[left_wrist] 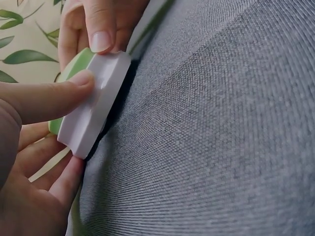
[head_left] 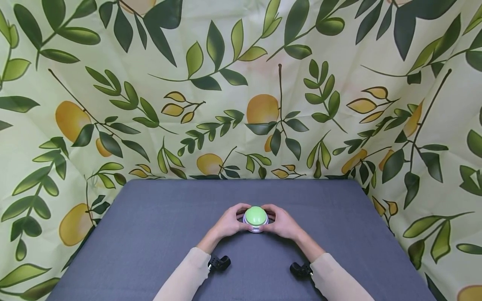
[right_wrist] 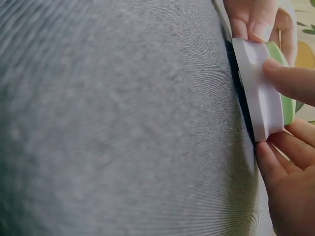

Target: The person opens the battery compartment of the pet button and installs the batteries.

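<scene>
A round push button (head_left: 256, 216) with a green domed top and a white base is held between both hands near the middle of the table. My left hand (head_left: 230, 222) grips its left side, thumb at the front and fingers curled round toward the back. From the right, my right hand (head_left: 281, 223) holds it the same way. In the left wrist view both thumbs press on the white base (left_wrist: 96, 105), low over the cloth with a dark shadow beneath. The green dome (right_wrist: 288, 105) shows only in part in the right wrist view.
Dark grey-blue ribbed cloth covers the table (head_left: 169, 217). Fabric printed with leaves and orange fruit (head_left: 211, 104) hangs behind and at both sides. A black wrist device (head_left: 220, 263) sits at the left cuff, another black device (head_left: 300, 270) at the right.
</scene>
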`<act>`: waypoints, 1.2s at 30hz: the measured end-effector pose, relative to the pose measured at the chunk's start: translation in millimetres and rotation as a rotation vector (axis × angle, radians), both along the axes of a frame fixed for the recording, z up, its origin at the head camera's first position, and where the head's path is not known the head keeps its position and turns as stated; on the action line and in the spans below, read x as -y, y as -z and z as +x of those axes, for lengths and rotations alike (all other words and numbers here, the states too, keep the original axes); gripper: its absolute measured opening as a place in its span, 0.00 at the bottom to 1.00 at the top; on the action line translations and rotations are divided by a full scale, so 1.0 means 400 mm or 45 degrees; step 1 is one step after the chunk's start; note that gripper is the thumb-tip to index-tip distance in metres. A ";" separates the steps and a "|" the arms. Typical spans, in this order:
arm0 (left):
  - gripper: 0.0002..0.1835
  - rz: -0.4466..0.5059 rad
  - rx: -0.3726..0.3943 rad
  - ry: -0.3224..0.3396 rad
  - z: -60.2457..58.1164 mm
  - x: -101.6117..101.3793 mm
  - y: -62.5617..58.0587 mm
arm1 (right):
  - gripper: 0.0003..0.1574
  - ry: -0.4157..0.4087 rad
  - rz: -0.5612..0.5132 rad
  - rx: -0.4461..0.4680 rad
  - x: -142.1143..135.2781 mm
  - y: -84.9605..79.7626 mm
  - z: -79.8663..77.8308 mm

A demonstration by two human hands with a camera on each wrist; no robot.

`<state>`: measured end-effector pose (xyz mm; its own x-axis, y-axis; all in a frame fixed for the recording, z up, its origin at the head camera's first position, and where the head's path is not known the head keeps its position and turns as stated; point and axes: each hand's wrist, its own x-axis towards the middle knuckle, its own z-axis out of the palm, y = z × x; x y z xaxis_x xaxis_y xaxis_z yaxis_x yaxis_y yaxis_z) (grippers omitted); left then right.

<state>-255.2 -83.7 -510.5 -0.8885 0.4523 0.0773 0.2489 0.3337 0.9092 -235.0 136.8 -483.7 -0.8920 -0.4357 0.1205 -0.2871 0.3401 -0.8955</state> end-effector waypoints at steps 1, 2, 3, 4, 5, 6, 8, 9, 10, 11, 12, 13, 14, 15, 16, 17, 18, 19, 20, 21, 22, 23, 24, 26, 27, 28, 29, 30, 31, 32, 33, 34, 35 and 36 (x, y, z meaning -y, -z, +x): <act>0.35 -0.006 0.000 -0.001 0.000 0.000 0.000 | 0.39 0.012 0.000 -0.002 -0.001 0.011 -0.004; 0.35 -0.011 -0.003 -0.001 0.001 0.000 0.000 | 0.39 0.023 0.001 -0.007 -0.002 0.022 -0.008; 0.35 -0.020 -0.008 -0.003 0.001 0.001 0.000 | 0.39 0.035 0.010 -0.014 -0.003 0.033 -0.013; 0.35 -0.023 -0.014 -0.003 0.001 0.001 0.000 | 0.39 0.048 0.021 -0.022 -0.004 0.044 -0.018; 0.35 -0.030 -0.018 -0.005 0.001 0.002 0.000 | 0.39 0.058 0.032 -0.028 -0.004 0.053 -0.023; 0.35 -0.038 -0.014 -0.010 0.002 0.002 -0.001 | 0.40 0.071 0.048 -0.030 -0.006 0.063 -0.027; 0.35 -0.055 -0.026 -0.010 0.002 0.002 -0.001 | 0.40 0.085 0.073 -0.031 -0.010 0.074 -0.033; 0.35 -0.065 -0.029 -0.009 0.003 0.003 -0.001 | 0.40 0.089 0.089 -0.033 -0.013 0.075 -0.033; 0.35 -0.068 -0.041 -0.002 0.003 0.003 0.000 | 0.40 0.091 0.103 -0.038 -0.015 0.074 -0.032; 0.35 -0.076 -0.047 0.001 0.003 0.003 -0.001 | 0.40 0.095 0.121 -0.045 -0.018 0.073 -0.031; 0.35 -0.080 -0.063 0.006 0.004 0.004 -0.001 | 0.40 0.102 0.138 -0.057 -0.021 0.070 -0.029; 0.35 -0.089 -0.079 0.009 0.005 0.005 -0.002 | 0.39 0.107 0.159 -0.071 -0.024 0.068 -0.027; 0.35 -0.092 -0.095 0.011 0.007 0.006 -0.005 | 0.39 0.117 0.184 -0.084 -0.028 0.065 -0.025; 0.35 -0.103 -0.112 0.009 0.008 0.009 -0.006 | 0.39 0.131 0.214 -0.098 -0.032 0.062 -0.023; 0.35 -0.115 -0.134 0.006 0.010 0.011 -0.009 | 0.39 0.145 0.239 -0.111 -0.036 0.060 -0.021; 0.34 -0.137 -0.151 -0.003 0.013 0.014 -0.013 | 0.39 0.162 0.263 -0.122 -0.041 0.057 -0.019; 0.34 -0.162 -0.177 -0.009 0.015 0.017 -0.015 | 0.38 0.176 0.284 -0.136 -0.046 0.054 -0.017; 0.34 -0.196 -0.197 -0.019 0.018 0.021 -0.018 | 0.38 0.189 0.314 -0.152 -0.051 0.053 -0.016; 0.33 -0.227 -0.216 -0.030 0.021 0.025 -0.022 | 0.37 0.202 0.335 -0.167 -0.056 0.050 -0.014; 0.32 -0.263 -0.240 -0.044 0.025 0.029 -0.025 | 0.36 0.212 0.358 -0.187 -0.061 0.047 -0.012; 0.31 -0.303 -0.271 -0.057 0.029 0.033 -0.029 | 0.36 0.218 0.382 -0.206 -0.065 0.044 -0.010; 0.31 -0.355 -0.302 -0.075 0.032 0.036 -0.033 | 0.35 0.223 0.404 -0.227 -0.070 0.042 -0.008; 0.30 -0.405 -0.332 -0.093 0.036 0.040 -0.037 | 0.35 0.228 0.437 -0.253 -0.074 0.040 -0.007; 0.29 -0.491 -0.395 -0.127 0.044 0.046 -0.044 | 0.35 0.237 0.506 -0.292 -0.083 0.037 -0.003; 0.29 -0.538 -0.427 -0.147 0.047 0.049 -0.047 | 0.35 0.245 0.544 -0.305 -0.087 0.036 -0.001; 0.29 -0.588 -0.454 -0.167 0.050 0.051 -0.049 | 0.36 0.250 0.581 -0.316 -0.091 0.034 0.002; 0.30 -0.632 -0.478 -0.188 0.052 0.054 -0.051 | 0.36 0.257 0.612 -0.326 -0.095 0.032 0.004; 0.30 -0.668 -0.499 -0.204 0.054 0.057 -0.053 | 0.36 0.267 0.654 -0.341 -0.100 0.032 0.007; 0.30 -0.706 -0.523 -0.221 0.056 0.061 -0.054 | 0.37 0.278 0.676 -0.348 -0.104 0.029 0.010; 0.30 -0.746 -0.544 -0.240 0.058 0.064 -0.054 | 0.37 0.286 0.695 -0.361 -0.109 0.027 0.013; 0.30 -0.782 -0.560 -0.257 0.060 0.068 -0.055 | 0.37 0.297 0.714 -0.372 -0.113 0.025 0.016; 0.31 -0.815 -0.582 -0.269 0.061 0.071 -0.055 | 0.38 0.302 0.736 -0.397 -0.117 0.024 0.019; 0.31 -0.846 -0.605 -0.279 0.063 0.075 -0.055 | 0.38 0.311 0.757 -0.424 -0.121 0.023 0.021; 0.32 -0.872 -0.622 -0.286 0.064 0.079 -0.054 | 0.39 0.322 0.783 -0.446 -0.126 0.023 0.022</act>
<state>-229.5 -115.3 -488.9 -0.9006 0.3569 0.2482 0.4216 0.8560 0.2990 -226.0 187.2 -492.8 -0.9280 -0.3030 0.2168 -0.3671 0.8432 -0.3929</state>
